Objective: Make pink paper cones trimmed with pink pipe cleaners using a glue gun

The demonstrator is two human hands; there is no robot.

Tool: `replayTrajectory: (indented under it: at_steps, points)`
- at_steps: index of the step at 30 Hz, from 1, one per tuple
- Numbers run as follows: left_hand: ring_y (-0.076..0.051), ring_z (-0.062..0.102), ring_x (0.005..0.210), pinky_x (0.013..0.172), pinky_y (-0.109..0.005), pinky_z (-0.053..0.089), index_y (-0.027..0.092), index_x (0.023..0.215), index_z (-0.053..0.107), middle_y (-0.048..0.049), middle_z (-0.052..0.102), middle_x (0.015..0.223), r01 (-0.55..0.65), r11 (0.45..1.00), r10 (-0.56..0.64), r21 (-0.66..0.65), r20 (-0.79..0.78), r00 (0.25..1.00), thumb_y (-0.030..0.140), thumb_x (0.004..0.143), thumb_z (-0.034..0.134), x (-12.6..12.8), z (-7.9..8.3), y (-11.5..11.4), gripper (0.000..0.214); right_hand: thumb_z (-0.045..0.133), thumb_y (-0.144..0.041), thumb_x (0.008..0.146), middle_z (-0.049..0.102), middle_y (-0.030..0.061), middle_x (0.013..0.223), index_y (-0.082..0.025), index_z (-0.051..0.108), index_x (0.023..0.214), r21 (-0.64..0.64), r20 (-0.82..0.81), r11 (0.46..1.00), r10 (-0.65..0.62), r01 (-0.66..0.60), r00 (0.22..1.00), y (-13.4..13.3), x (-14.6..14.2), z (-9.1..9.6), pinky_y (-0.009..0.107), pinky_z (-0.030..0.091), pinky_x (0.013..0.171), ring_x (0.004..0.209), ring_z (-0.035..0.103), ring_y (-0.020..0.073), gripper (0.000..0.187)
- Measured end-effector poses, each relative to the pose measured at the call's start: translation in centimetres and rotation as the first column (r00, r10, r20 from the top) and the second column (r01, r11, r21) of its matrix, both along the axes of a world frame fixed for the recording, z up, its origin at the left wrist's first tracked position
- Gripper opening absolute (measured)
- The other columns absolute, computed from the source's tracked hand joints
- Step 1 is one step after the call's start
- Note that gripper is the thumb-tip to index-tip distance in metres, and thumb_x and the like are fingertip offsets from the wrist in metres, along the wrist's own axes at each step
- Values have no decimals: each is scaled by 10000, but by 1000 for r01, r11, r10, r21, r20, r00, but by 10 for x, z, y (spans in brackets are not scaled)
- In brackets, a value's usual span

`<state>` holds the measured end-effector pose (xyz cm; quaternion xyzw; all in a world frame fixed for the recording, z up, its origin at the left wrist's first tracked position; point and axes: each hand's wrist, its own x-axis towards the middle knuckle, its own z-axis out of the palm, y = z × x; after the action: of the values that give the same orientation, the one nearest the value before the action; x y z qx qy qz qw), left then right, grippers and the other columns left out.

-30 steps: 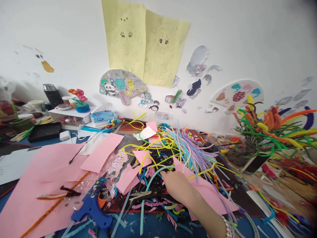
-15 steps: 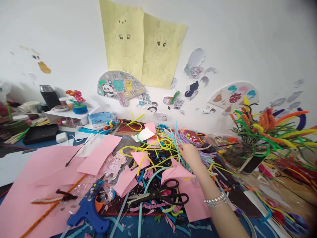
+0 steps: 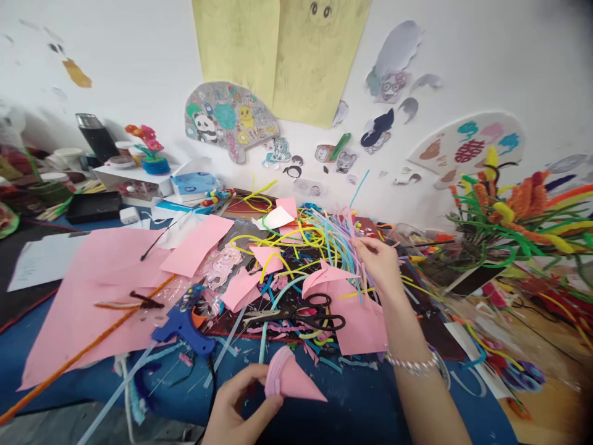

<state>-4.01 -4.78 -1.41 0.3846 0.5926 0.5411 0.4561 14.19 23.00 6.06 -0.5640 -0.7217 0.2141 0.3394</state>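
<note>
My left hand (image 3: 248,405) pinches a pink paper cone (image 3: 301,382) at its wide end, near the table's front edge; the tip points right. A pale lilac pipe cleaner (image 3: 276,374) runs around the cone's rim. Further back, my right hand (image 3: 380,262) has its fingertips closed on a pinkish pipe cleaner (image 3: 351,227) at the right side of a loose pile of lilac, blue and yellow pipe cleaners (image 3: 327,232). Black-handled scissors (image 3: 319,315) lie in front of the pile. Beside them are cut pieces of pink paper (image 3: 359,321).
A blue glue gun (image 3: 188,330) lies left of the scissors, close to a large pink sheet (image 3: 69,309). An orange pipe cleaner (image 3: 88,345) crosses that sheet. On the right stands a bunch of colourful pipe-cleaner stems (image 3: 509,216). A thermos (image 3: 95,139) stands back left.
My left hand has come into view with the pink paper cone. My right hand has shifted slightly right and up, drawing at a pipe cleaner. The view has tilted downward.
</note>
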Motion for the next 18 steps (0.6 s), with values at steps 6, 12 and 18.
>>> replayTrajectory:
  at_steps: [6, 12, 18]
  points:
    - [-211, 688, 833, 771, -243, 513, 199, 861, 765, -35, 764, 849, -77, 993, 87, 91, -104, 991, 274, 764, 710, 7, 10, 9, 134, 677, -561, 792, 683, 34, 626, -176, 641, 794, -425, -609, 663, 294, -616, 737, -125, -13, -10, 237, 463, 431, 445, 555, 119, 387]
    - [-189, 700, 791, 771, -222, 525, 213, 833, 780, -21, 767, 822, -87, 984, 104, 153, -105, 989, 223, 746, 730, 11, 14, 8, 101, 729, -470, 809, 683, 16, 620, -161, 594, 766, -457, -803, 479, 141, -750, 579, -162, -18, -21, 177, 410, 420, 418, 503, 66, 341]
    - [-204, 711, 777, 734, -209, 548, 207, 808, 778, -38, 776, 815, -81, 985, 103, 151, -146, 984, 346, 734, 774, 8, 10, 8, 158, 638, -456, 876, 693, 28, 745, -181, 605, 821, -328, -676, 688, 309, -648, 669, -141, -13, -8, 221, 471, 523, 534, 576, 106, 282]
